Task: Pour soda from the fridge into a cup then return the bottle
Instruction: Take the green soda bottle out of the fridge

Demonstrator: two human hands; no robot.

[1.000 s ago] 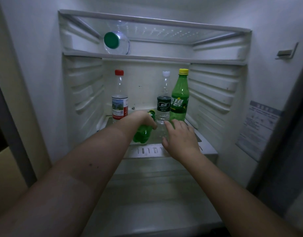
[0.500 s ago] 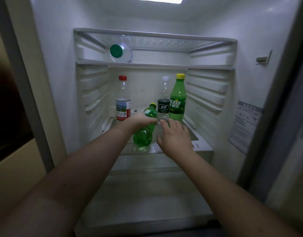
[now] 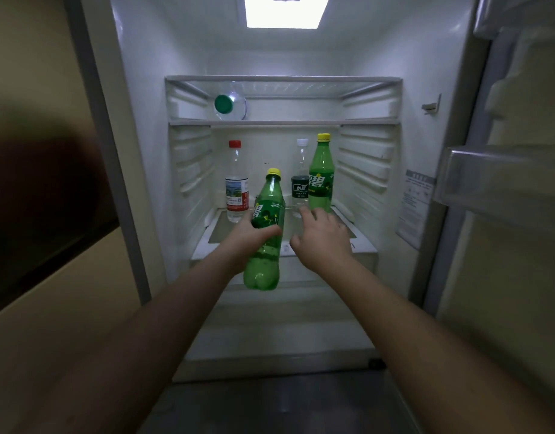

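My left hand (image 3: 248, 238) grips a green soda bottle (image 3: 265, 255) with a yellow cap around its middle. The bottle hangs nearly upright in front of the fridge shelf (image 3: 364, 244), its base off any surface. My right hand (image 3: 323, 238) hovers just right of the bottle, fingers spread, holding nothing. A second green soda bottle (image 3: 321, 175) with a yellow cap stands at the back right of the shelf. No cup is in view.
A clear bottle with a red cap (image 3: 236, 183) stands at the back left, and a clear bottle with a dark label (image 3: 300, 180) beside the standing soda. A green-capped bottle (image 3: 229, 104) lies on the upper shelf. The open fridge door (image 3: 504, 183) is at right.
The soda bottle has come out from the shelf toward me and swung from tilted to nearly upright in my left hand. My right hand has drawn back with it. The view has pulled back.
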